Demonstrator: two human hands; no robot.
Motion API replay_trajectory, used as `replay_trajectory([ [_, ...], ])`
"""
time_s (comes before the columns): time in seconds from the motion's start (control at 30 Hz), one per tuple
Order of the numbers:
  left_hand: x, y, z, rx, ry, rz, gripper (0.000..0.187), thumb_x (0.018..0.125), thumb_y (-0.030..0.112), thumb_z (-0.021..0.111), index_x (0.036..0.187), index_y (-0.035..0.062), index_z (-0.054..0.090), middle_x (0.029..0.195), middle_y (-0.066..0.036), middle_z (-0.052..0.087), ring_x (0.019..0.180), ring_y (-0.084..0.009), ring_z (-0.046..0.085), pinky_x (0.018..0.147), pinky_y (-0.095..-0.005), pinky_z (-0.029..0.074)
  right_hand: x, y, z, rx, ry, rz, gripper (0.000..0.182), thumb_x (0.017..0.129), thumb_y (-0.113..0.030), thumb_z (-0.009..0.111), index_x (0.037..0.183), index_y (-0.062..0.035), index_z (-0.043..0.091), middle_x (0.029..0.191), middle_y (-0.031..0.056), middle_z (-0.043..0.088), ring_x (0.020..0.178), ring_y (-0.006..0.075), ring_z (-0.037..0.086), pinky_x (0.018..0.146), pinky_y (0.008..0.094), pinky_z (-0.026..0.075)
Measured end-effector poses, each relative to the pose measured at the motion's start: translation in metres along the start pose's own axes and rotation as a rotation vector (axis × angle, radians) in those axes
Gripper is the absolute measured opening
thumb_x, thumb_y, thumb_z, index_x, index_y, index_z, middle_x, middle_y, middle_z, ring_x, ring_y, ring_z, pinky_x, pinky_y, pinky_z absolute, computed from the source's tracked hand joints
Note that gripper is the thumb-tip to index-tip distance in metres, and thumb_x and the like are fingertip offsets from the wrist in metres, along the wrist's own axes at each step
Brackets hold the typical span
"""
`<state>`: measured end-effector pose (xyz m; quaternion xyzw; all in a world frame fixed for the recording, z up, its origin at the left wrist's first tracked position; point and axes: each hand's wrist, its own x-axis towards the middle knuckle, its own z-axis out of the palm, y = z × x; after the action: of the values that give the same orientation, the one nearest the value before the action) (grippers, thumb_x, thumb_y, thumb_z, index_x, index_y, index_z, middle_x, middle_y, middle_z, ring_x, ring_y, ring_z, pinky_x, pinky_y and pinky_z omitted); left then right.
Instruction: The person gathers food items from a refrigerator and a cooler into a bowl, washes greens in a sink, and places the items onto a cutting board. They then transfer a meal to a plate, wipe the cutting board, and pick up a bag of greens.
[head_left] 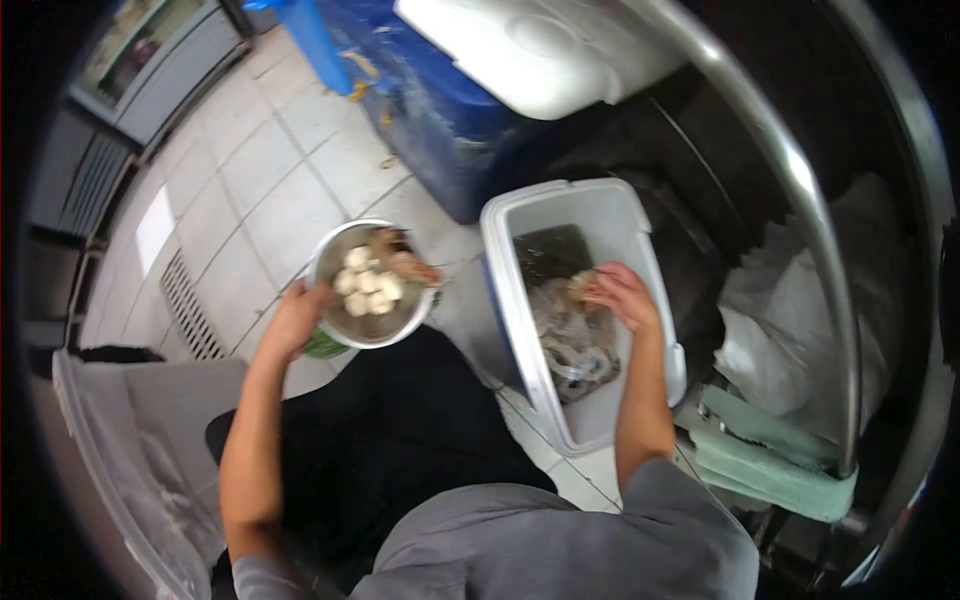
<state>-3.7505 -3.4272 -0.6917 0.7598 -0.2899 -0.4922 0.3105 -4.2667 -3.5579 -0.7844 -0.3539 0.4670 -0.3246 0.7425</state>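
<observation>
My left hand [302,315] grips the rim of a round metal bowl [338,325] at its left side. Several pale, whitish round pieces [366,284] lie in the bowl, with brownish-orange pieces that look like shellfish [408,264] at its upper right edge. Something green shows under the bowl. Over an open white-walled bin [640,325] is my right hand [618,292], its fingers closed on a small yellowish-brown piece [581,286] too blurred to name. Inside the bin lie greyish, translucent pieces [575,345] and some dark liquid.
A blue container [430,110] with a white lid [550,50] stands beyond the bin. At right are a curved metal rail [810,200], a white plastic bag [790,320] and a green cloth [770,470]. A floor drain [190,305] lies left.
</observation>
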Motion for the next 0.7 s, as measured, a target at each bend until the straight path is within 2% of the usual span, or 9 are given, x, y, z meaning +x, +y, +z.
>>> replay_trajectory([
  [0.17,-0.01,0.041,0.03,0.046,-0.105,0.087,0.043,0.083,0.025,0.053,0.108,-0.0092,0.057,0.087,-0.013,0.062,0.076,-0.0193,0.054,0.072,-0.0322,0.046,-0.01,-0.072,0.066,0.044,-0.177,-0.163,0.017,0.092,-0.006,0.055,0.109,-0.0038,0.055,0.098,0.0101,0.064,0.085,0.0188,0.064,0.074,0.0317,0.054],
  [0.3,-0.017,0.064,0.052,0.133,-0.188,0.098,0.042,0.084,0.022,0.048,0.107,-0.0118,0.058,0.091,-0.018,0.064,0.083,-0.0233,0.058,0.078,-0.0342,0.046,-0.009,-0.134,0.17,-0.291,-0.232,-0.224,0.015,0.09,-0.005,0.057,0.104,-0.0009,0.058,0.091,0.0074,0.063,0.077,0.0125,0.063,0.068,0.0249,0.053],
  [0.37,-0.008,0.053,0.057,0.15,-0.225,0.114,0.044,0.084,0.021,0.046,0.111,-0.0133,0.056,0.097,-0.023,0.064,0.091,-0.0269,0.06,0.085,-0.035,0.045,0.009,-0.141,0.201,-0.461,-0.388,-0.243,0.017,0.088,-0.008,0.059,0.103,0.0004,0.059,0.088,0.0072,0.065,0.074,0.0116,0.064,0.065,0.0237,0.052],
  [0.47,-0.024,0.07,0.059,0.207,-0.227,0.092,0.044,0.084,0.02,0.046,0.111,-0.0133,0.056,0.1,-0.023,0.064,0.094,-0.0276,0.06,0.087,-0.0346,0.044,0.033,-0.125,0.238,-0.614,-0.47,-0.157,0.016,0.087,-0.009,0.06,0.1,0.0012,0.06,0.08,0.0066,0.065,0.065,0.0104,0.062,0.059,0.0233,0.052],
  [0.5,-0.028,0.075,0.058,0.205,-0.225,0.095,0.044,0.084,0.02,0.046,0.111,-0.0133,0.056,0.1,-0.023,0.064,0.094,-0.0276,0.06,0.087,-0.0346,0.044,0.035,-0.119,0.249,-0.761,-0.42,-0.108,0.016,0.086,-0.01,0.062,0.098,0.0,0.062,0.08,0.0076,0.065,0.063,0.0099,0.062,0.055,0.0238,0.05],
  [0.53,-0.033,0.08,0.057,0.223,-0.228,0.082,0.045,0.083,0.02,0.046,0.111,-0.0136,0.056,0.099,-0.023,0.064,0.093,-0.0276,0.06,0.087,-0.0348,0.044,0.036,-0.111,0.258,-1.061,-0.35,-0.234,0.018,0.083,-0.012,0.065,0.099,-0.0027,0.063,0.081,0.0083,0.065,0.068,0.0109,0.063,0.06,0.0271,0.051],
  [0.6,-0.03,0.075,0.057,0.237,-0.232,0.07,0.045,0.083,0.021,0.047,0.11,-0.0138,0.056,0.098,-0.023,0.064,0.093,-0.0277,0.06,0.086,-0.035,0.044,0.034,-0.095,0.264,-1.286,-0.192,-0.675,0.021,0.08,-0.013,0.068,0.099,-0.0049,0.063,0.086,0.0084,0.065,0.079,0.0118,0.063,0.068,0.0299,0.05],
  [0.63,-0.022,0.061,0.057,0.187,-0.221,0.069,0.044,0.083,0.021,0.047,0.109,-0.0138,0.056,0.097,-0.022,0.064,0.091,-0.0266,0.059,0.084,-0.0348,0.045,0.033,-0.091,0.264,-1.195,-0.162,-0.659,0.023,0.078,-0.014,0.07,0.098,-0.0057,0.064,0.087,0.0068,0.063,0.083,0.0129,0.06,0.074,0.0299,0.049],
  [0.7,-0.018,0.049,0.053,0.136,-0.223,0.069,0.044,0.083,0.021,0.048,0.108,-0.0138,0.057,0.095,-0.02,0.063,0.088,-0.0254,0.059,0.082,-0.0345,0.046,0.036,-0.095,0.244,-1.059,-0.146,-0.588,0.023,0.078,-0.014,0.071,0.097,-0.006,0.064,0.088,0.0089,0.063,0.083,0.0164,0.061,0.074,0.0307,0.048],
])
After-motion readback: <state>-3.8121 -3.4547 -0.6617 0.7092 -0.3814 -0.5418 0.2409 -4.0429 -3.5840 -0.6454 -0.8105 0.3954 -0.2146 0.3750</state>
